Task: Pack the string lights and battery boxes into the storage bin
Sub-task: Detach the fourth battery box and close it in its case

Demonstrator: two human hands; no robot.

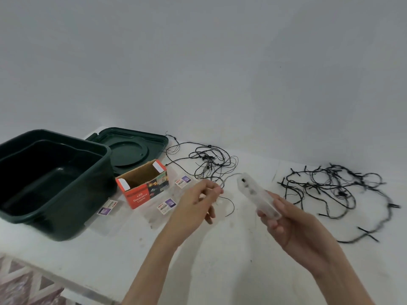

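My right hand (293,225) grips a clear, long battery box (257,195) above the white table, its far end pointing up and left. My left hand (198,201) pinches the thin wire (229,179) that leaves that box. A tangle of thin black string lights (209,160) lies behind my hands. A second, thicker black string of lights (334,189) sprawls at the right. The dark green storage bin (99,186) stands open at the left with nothing visible inside.
The bin's green lid (130,148) lies behind the bin. An open red LED-lights carton (143,184) stands beside the bin. Small labelled clear packets (166,205) lie around the carton. The table's front edge (55,280) runs at lower left, patterned floor below.
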